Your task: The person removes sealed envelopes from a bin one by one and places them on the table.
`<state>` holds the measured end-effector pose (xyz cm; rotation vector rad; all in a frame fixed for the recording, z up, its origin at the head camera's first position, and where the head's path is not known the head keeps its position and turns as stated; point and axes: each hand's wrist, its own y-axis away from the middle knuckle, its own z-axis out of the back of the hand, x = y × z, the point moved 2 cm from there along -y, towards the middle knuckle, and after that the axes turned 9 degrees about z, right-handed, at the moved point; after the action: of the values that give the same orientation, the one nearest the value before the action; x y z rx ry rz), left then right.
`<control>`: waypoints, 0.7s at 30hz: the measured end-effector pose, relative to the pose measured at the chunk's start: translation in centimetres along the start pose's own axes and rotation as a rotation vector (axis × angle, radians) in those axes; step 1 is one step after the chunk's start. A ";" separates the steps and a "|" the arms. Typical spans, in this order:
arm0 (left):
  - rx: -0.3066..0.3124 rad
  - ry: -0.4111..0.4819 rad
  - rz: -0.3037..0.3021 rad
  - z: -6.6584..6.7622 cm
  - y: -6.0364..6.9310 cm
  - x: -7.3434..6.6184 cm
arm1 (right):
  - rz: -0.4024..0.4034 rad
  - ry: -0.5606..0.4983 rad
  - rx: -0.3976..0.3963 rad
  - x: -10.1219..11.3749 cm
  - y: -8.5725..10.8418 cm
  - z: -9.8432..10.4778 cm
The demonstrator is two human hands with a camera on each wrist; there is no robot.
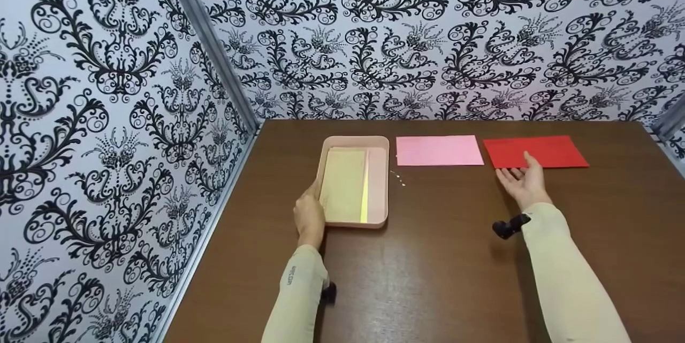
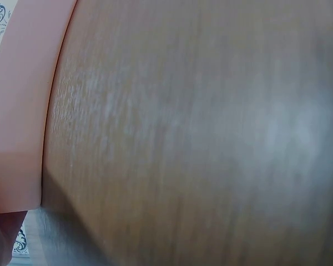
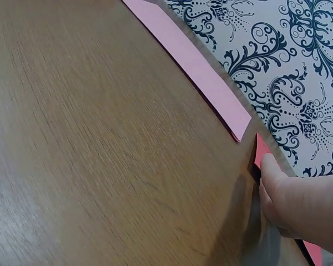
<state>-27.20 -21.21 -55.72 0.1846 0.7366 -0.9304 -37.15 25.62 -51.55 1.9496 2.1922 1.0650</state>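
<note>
A pale pink tray (image 1: 379,182) stands on the table, holding a tan paper envelope (image 1: 343,185) with a bright yellow strip (image 1: 365,198) along its right side. My left hand (image 1: 309,217) grips the tray's left wall, thumb and fingertips mostly hidden; the left wrist view shows the tray's outer wall (image 2: 19,111) close up. At the right lies a flat red paper envelope (image 1: 540,150). My right hand (image 1: 524,182) is at its front edge, thumb over the red surface and fingers loosely extended by the edge. A pink paper envelope (image 1: 439,150) lies between tray and red envelope.
The brown table (image 1: 417,268) meets a patterned wall (image 1: 406,38) at the back and another patterned wall (image 1: 96,118) at the left. Small pale flecks (image 1: 398,177) show beside the tray. Dark wrist devices (image 1: 511,225) sit at both sleeves.
</note>
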 end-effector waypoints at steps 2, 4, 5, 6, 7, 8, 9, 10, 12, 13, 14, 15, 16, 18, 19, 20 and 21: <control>-0.001 0.000 -0.004 0.0 0.0 0.0 | -0.003 -0.002 0.004 0.0 -0.1 0.0; 0.000 0.001 -0.007 0.0 0.0 0.0 | 0.001 0.009 0.003 0.0 -0.4 0.2; 0.001 0.002 -0.008 0.0 0.0 0.0 | -0.001 0.006 0.006 0.1 -0.6 0.2; 0.002 0.000 -0.008 0.0 0.0 0.0 | 0.001 0.015 0.007 0.1 -0.8 0.4; 0.005 -0.005 -0.009 -0.1 0.0 0.0 | 0.001 0.021 0.009 0.2 -1.1 0.6; 0.008 -0.011 -0.010 -0.1 0.0 0.0 | 0.000 0.024 0.008 0.2 -1.3 0.8; 0.008 -0.016 -0.010 -0.1 0.0 0.0 | -0.004 0.017 0.007 0.3 -1.5 1.0; 0.008 -0.024 -0.010 -0.1 0.0 0.0 | -0.011 0.006 0.011 0.3 -1.7 1.1; 0.005 -0.038 -0.007 -0.1 0.0 0.0 | -0.015 0.008 0.014 0.4 -2.2 1.5; 0.004 -0.045 -0.007 -0.1 0.0 0.0 | -0.021 -0.003 0.018 0.3 -2.3 1.6; 0.000 -0.048 -0.007 -0.1 0.0 0.0 | -0.024 -0.012 0.014 0.3 -2.1 1.4; -0.004 -0.052 -0.005 -0.1 0.0 0.0 | -0.025 -0.018 0.011 0.3 -1.8 1.2; -0.007 -0.057 -0.006 -0.1 0.0 0.0 | -0.022 -0.010 0.011 0.2 -1.4 1.0; -0.015 -0.063 -0.013 -0.1 -0.1 0.0 | -0.023 -0.005 0.003 0.2 -0.7 0.6; -0.018 -0.069 -0.015 -0.1 -0.1 0.0 | -0.023 -0.008 -0.002 0.1 -0.4 0.4; -0.020 -0.075 -0.018 -0.1 -0.1 -0.1 | -0.022 -0.011 -0.009 0.0 -0.2 0.2; -0.021 -0.081 -0.014 -0.2 -0.1 -0.1 | -0.022 -0.009 -0.009 0.0 -0.1 0.2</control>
<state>-27.37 -21.14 -55.78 0.1225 0.6738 -0.9380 -37.20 25.69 -51.74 1.9187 2.1950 1.0597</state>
